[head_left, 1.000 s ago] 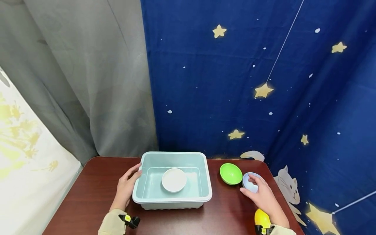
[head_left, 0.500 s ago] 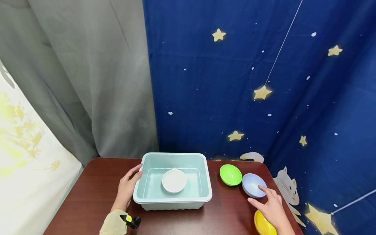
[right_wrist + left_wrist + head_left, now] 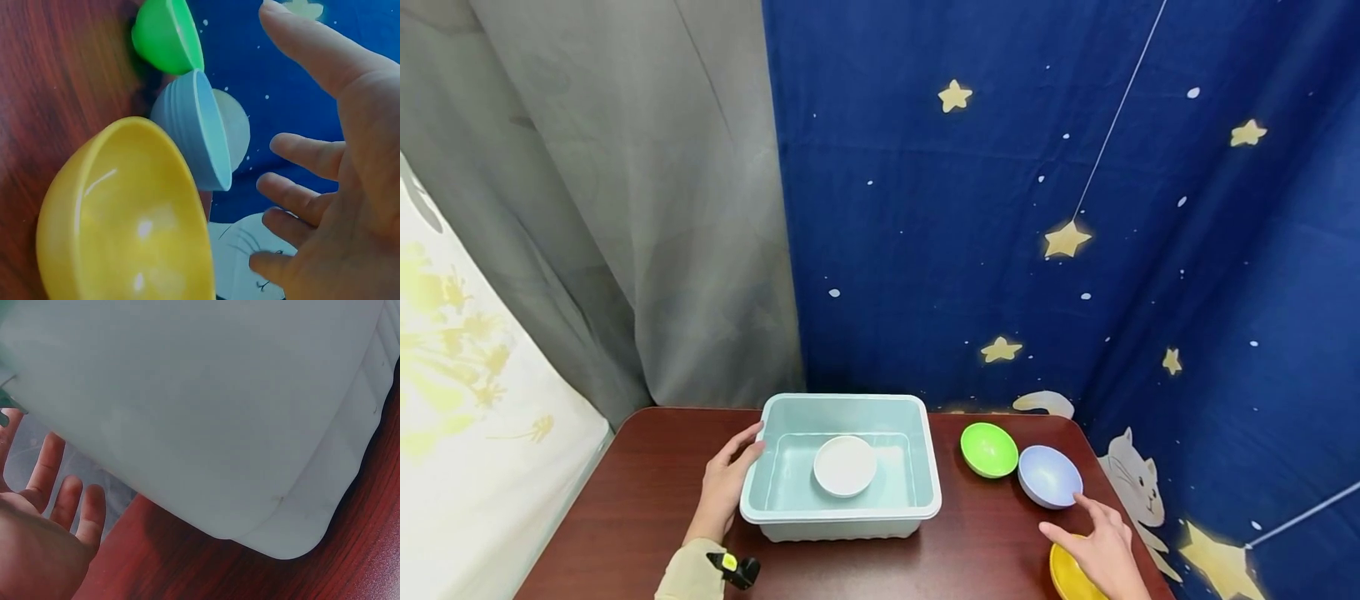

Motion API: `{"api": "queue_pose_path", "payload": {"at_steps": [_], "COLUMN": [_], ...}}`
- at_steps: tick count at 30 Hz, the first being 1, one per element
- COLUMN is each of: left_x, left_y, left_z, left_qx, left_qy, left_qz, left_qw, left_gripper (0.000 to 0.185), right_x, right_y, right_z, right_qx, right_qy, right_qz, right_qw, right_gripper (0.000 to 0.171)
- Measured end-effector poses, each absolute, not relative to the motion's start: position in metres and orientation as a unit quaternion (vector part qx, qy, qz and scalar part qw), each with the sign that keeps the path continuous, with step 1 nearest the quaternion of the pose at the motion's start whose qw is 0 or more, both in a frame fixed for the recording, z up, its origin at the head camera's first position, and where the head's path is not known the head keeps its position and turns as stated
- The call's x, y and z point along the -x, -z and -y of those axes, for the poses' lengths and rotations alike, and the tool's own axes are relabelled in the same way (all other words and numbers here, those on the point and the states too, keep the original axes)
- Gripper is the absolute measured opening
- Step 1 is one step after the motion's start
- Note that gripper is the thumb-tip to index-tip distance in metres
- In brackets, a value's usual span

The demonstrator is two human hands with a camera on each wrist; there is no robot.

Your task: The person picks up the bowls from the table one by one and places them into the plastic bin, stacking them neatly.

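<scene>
My left hand (image 3: 724, 482) rests at the left rim of a pale blue-green plastic tub (image 3: 838, 527), fingertips right at the edge. In the left wrist view, the fingers of the left hand (image 3: 47, 537) extend beside the tub's wall (image 3: 206, 425). Inside the tub lies a small white bowl (image 3: 845, 467). My right hand (image 3: 1103, 546), fingers spread and holding nothing, hovers over a yellow bowl (image 3: 1066, 575) that it partly covers. In the right wrist view, the yellow bowl (image 3: 137, 219) stands beside the right hand (image 3: 337, 194). A light blue bowl (image 3: 1049, 477) sits just beyond the fingertips.
A green bowl (image 3: 989, 450) stands near the back, left of the light blue one. All rest on a dark red-brown wooden table (image 3: 977, 546). Grey (image 3: 707, 250) and blue star-patterned curtains (image 3: 917, 250) hang behind its back edge.
My right hand has left the light blue bowl and moved toward me and to the right, over the yellow bowl. The left hand stays at the tub's rim.
</scene>
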State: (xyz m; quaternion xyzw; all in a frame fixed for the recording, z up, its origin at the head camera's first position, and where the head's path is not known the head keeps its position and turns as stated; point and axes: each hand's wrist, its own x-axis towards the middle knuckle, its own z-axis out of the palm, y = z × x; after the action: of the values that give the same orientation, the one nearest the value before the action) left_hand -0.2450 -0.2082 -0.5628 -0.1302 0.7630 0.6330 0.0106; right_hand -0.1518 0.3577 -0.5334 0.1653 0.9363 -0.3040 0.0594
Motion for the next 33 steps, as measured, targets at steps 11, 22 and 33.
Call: {"api": "queue_pose_path", "payload": {"at_steps": [11, 22, 33], "left_x": [0.245, 0.247, 0.245], "left_y": [0.562, 0.564, 0.563], "left_z": [0.208, 0.208, 0.208], "left_qx": [0.133, 0.133, 0.125], "left_qy": [-0.642, -0.640, -0.641], "left_qz": [-0.755, -0.756, -0.757], "left_qw": [0.008, 0.009, 0.016], "left_gripper": [0.057, 0.058, 0.061], "right_x": [0.144, 0.129, 0.124], "right_y": [0.548, 0.566, 0.583], "right_z": [-0.368, -0.374, -0.372], "right_qx": [-0.224, -0.271, -0.276], "right_qy": [0.297, 0.328, 0.275], "right_qz": [-0.923, -0.899, -0.914], "right_qw": [0.095, 0.107, 0.111], "right_gripper": [0.123, 0.128, 0.140]}}
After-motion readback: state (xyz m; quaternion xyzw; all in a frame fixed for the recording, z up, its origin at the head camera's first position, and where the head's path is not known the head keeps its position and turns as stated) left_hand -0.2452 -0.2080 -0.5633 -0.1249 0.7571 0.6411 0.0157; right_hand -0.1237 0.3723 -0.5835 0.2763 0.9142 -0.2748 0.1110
